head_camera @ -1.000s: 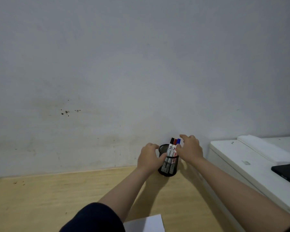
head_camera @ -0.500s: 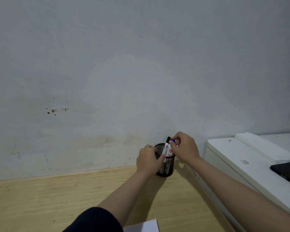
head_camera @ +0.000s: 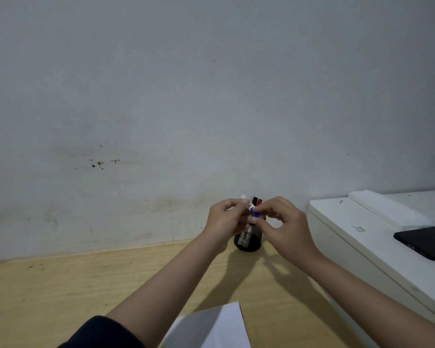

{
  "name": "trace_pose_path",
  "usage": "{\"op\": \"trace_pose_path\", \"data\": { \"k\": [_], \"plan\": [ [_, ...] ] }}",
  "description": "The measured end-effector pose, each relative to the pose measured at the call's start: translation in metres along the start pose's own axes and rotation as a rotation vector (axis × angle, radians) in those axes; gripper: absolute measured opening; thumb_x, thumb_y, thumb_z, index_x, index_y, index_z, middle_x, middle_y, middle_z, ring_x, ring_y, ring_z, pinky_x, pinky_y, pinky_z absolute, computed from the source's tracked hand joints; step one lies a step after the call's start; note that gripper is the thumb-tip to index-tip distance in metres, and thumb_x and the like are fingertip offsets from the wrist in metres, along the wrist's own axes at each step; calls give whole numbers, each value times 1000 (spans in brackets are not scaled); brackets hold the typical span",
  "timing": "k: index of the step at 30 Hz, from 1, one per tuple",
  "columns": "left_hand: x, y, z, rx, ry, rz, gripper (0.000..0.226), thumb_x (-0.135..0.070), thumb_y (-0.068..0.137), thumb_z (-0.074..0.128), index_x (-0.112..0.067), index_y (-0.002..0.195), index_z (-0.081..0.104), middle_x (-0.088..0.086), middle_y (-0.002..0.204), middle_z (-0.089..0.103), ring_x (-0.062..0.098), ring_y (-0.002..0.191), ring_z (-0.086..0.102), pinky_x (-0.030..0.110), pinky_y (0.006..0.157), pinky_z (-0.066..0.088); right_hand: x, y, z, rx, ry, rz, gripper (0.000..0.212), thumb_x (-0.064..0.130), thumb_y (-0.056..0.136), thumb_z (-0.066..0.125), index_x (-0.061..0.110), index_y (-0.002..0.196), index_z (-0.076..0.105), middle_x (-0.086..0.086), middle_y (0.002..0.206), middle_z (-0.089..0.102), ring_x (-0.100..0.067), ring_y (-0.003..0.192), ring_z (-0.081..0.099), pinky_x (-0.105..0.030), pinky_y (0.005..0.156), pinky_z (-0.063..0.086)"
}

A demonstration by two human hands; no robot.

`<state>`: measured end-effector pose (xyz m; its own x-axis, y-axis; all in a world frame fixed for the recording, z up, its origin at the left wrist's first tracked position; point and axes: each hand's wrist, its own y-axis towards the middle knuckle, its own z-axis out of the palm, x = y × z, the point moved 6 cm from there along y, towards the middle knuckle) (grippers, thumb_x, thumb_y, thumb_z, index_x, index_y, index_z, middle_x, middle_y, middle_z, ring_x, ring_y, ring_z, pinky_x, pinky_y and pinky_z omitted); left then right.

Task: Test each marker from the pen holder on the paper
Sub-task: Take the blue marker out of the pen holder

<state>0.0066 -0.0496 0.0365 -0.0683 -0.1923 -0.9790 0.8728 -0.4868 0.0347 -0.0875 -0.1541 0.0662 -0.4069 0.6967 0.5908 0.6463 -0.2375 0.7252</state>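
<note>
A black mesh pen holder [head_camera: 249, 241] stands on the wooden desk by the wall, with a black-capped marker [head_camera: 255, 200] and a red-capped marker [head_camera: 259, 202] sticking out of it. In front of it both hands hold a blue-capped marker [head_camera: 253, 212]. My left hand [head_camera: 227, 219] grips the white barrel, whose end pokes out above the fingers. My right hand [head_camera: 283, 227] pinches the blue cap. A white sheet of paper [head_camera: 211, 327] lies at the near edge of the desk.
A white printer [head_camera: 362, 237] stands right of the holder, with a black phone [head_camera: 425, 241] on top. The grey wall [head_camera: 211, 96] rises just behind the holder. The wooden desk [head_camera: 60, 285] stretches to the left.
The blue-capped marker has come out of the holder. My left hand has left the holder's side and taken the marker's barrel, while the right hand holds the cap.
</note>
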Motion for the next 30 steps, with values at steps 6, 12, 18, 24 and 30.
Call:
{"op": "trace_pose_path", "data": {
  "k": [6,12,18,24,30],
  "plan": [
    [-23,-24,-21,-51,-4,67,9,-6,78,69,-9,85,65,10,82,67,24,78,65,32,78,57,21,-8,1,55,86,65,23,9,74,75,29,86,72,7,89,70,-11,86,67,-34,82,55],
    [-42,-47,-30,-35,130,179,18,0,74,71,-12,76,58,5,72,65,15,68,64,27,66,52,30,9,0,-98,161,310,22,24,80,73,20,99,65,9,68,62,6,56,57,-12,58,46],
    [-56,-70,-31,15,196,319,17,3,77,68,-10,75,57,7,75,68,14,66,61,19,57,47,39,14,14,-49,303,467,23,24,83,69,2,91,67,-7,68,56,-14,59,52,-21,49,42],
    [-53,-78,-50,-87,435,314,23,-8,65,81,-18,75,63,5,78,65,19,66,56,27,62,49,54,7,10,-117,457,426,2,18,85,68,19,87,67,-4,75,65,-18,72,62,-39,72,55],
    [-56,-88,-46,-109,576,389,10,-12,74,75,-12,84,71,4,71,69,14,64,62,18,56,46,59,-3,25,27,427,453,21,27,82,71,8,90,68,-5,77,69,-15,69,64,-26,67,56]
  ]
}}
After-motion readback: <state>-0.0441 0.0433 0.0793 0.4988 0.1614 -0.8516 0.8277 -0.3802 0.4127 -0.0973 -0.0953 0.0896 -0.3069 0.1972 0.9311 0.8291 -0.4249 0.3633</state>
